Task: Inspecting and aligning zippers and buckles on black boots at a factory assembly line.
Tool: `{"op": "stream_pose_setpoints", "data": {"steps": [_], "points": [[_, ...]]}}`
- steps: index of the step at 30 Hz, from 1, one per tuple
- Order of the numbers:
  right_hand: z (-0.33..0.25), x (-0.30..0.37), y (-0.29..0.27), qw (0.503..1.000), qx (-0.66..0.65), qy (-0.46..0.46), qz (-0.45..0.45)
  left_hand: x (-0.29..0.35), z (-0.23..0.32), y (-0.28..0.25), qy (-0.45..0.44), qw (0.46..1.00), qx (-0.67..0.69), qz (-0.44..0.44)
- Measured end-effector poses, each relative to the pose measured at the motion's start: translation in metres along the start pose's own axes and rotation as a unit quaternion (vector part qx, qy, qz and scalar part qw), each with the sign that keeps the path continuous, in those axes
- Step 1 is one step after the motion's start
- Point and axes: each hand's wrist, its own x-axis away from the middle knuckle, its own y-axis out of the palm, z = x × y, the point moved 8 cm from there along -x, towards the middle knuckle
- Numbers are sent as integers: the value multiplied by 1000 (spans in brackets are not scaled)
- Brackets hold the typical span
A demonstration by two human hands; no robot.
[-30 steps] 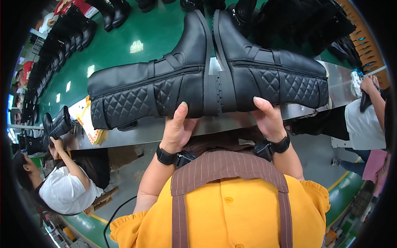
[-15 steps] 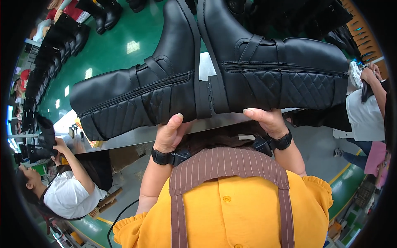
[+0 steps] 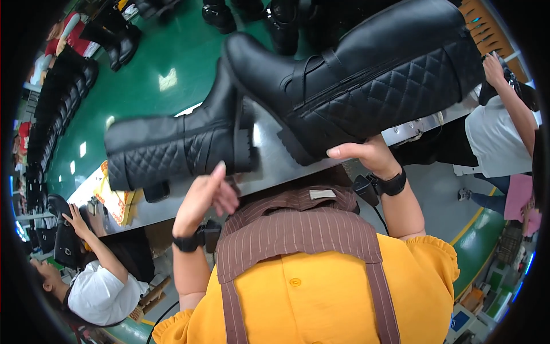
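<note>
My right hand (image 3: 371,155) is wrapped round the underside of a tall black boot (image 3: 366,86), with the thumb lying along its near side. This boot has a quilted panel, crossed straps and a zip, and is held raised and tilted with its shaft up to the right. To the left lies its matching black boot (image 3: 172,146), on its side at the metal table's edge. My left hand (image 3: 201,198) is just below that boot's heel, fingers apart and somewhat blurred, with nothing in it.
The metal table (image 3: 312,173) runs across in front of me, beside a green surface (image 3: 154,57). Rows of black boots (image 3: 43,135) stand at the left, others at the far side. A yellow patterned box (image 3: 120,200) lies at left. Co-workers (image 3: 103,286) handle footwear on both sides.
My left hand has let go of the left boot, which has come down on the table, and drawn back left. The right boot has moved left and tilted, still in my right hand.
</note>
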Motion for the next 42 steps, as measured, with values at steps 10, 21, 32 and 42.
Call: {"op": "stream_pose_setpoints", "data": {"steps": [10, 21, 32, 42], "points": [[-28, 4, -13, 990, 11, 47, -131, -9, 125, 50, 390, 824, 396, -112], [-14, 12, -349, 658, 637, 156, 370, -25, 101, 46, 378, 852, 359, 48], [31, 20, -397, 762, 537, 152, 329, -32, 87, 44, 358, 864, 342, 93], [9, 44, -325, 718, 606, 115, 322, -33, 88, 45, 358, 862, 350, 80]]}}
